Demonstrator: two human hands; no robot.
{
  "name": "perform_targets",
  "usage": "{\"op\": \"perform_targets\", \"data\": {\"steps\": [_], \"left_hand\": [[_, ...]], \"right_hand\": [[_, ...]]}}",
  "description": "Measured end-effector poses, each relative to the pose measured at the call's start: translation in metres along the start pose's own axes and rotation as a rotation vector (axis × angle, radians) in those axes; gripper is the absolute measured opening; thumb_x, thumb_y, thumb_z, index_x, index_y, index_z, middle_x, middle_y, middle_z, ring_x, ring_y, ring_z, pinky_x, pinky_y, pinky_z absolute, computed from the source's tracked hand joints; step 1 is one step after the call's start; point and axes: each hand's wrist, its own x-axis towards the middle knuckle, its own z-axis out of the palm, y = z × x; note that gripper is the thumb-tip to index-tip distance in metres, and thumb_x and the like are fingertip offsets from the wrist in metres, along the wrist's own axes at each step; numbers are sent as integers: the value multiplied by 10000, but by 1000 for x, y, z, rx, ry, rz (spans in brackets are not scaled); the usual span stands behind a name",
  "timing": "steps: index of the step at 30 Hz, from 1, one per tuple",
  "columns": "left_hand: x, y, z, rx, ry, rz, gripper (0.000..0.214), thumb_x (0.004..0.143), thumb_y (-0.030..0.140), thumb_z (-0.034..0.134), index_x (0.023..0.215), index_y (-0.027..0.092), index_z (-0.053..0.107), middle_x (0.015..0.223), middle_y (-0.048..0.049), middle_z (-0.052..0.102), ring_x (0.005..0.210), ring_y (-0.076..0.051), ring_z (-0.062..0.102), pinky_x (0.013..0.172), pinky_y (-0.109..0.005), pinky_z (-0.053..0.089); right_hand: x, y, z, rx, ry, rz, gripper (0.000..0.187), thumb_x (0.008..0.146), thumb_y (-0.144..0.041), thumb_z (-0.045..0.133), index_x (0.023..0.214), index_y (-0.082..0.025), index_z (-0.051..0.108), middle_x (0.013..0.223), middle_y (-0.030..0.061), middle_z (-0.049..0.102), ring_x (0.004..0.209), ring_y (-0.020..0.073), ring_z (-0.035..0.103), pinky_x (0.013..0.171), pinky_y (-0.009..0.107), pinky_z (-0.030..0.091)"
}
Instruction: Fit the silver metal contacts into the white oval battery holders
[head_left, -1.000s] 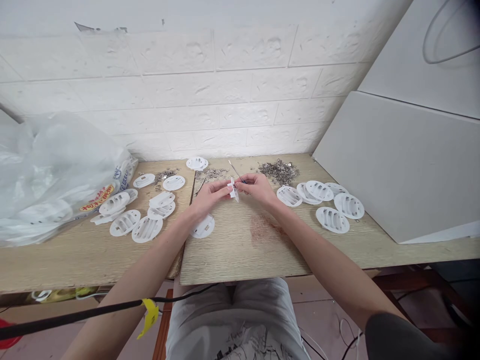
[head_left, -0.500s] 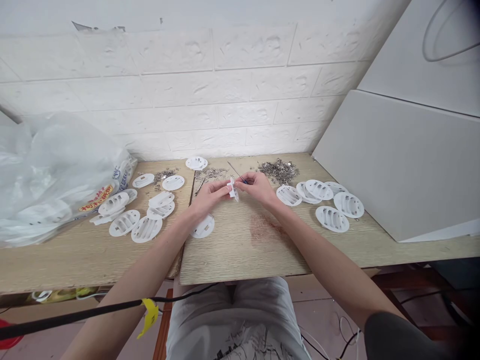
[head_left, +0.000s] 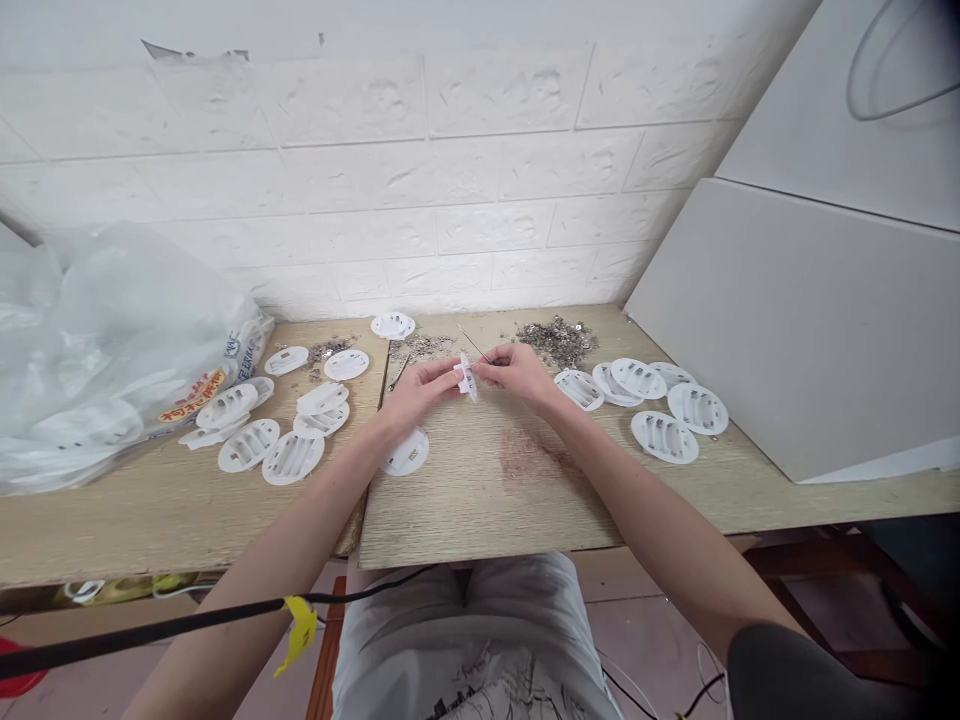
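My left hand (head_left: 421, 392) is closed around the edge of a white round plastic battery holder (head_left: 467, 379), tilted up on its side above the table. In my right hand (head_left: 519, 372) is a thin screwdriver (head_left: 474, 343), its shaft pointing up and to the left; the fingertips sit close against the holder's right side. Whether those fingers also pinch a small metal piece I cannot make out. Beneath my left wrist lies another white round plate (head_left: 407, 453). Behind my hands is a heap of small metal contacts (head_left: 559, 342), with smaller bits (head_left: 421, 347) scattered to the left.
Several white round holders (head_left: 664, 437) lie at the right, and several more (head_left: 293, 457) at the left. A clear plastic bag (head_left: 127, 320) of white parts stands far left. Grey panels (head_left: 810, 320) lean at the right. A black cable (head_left: 187, 622) crosses below the table's front edge.
The holder has turned slightly in my left hand, and the screwdriver has shifted slightly with my right hand. Everything on the table stays where it was.
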Motion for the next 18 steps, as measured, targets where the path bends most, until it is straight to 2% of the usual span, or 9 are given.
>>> {"op": "perform_targets", "data": {"steps": [9,14,18], "left_hand": [[-1,0,0,5,-8,8,391,780,379,677,1128,203,689,1140,-91,680,1054,-241,610,996,-415,418],[-2,1,1,-2,-27,11,411,776,390,675,1138,196,683,1142,-92,681,1084,-252,598,1005,-425,415],[-2,1,1,-10,-19,6,415,768,393,680,1133,194,686,1131,-96,684,1076,-253,602,992,-421,426]], "right_hand": [[0,0,-3,-57,-19,23,278,684,-409,639,612,-142,612,523,-8,533,509,92,429,496,235,291],[-2,-2,0,3,-65,34,302,683,-428,633,595,-142,590,554,7,562,514,90,453,487,228,299],[-2,-2,-1,-5,-54,17,280,679,-404,628,595,-140,595,550,4,560,514,88,450,487,224,299]]}}
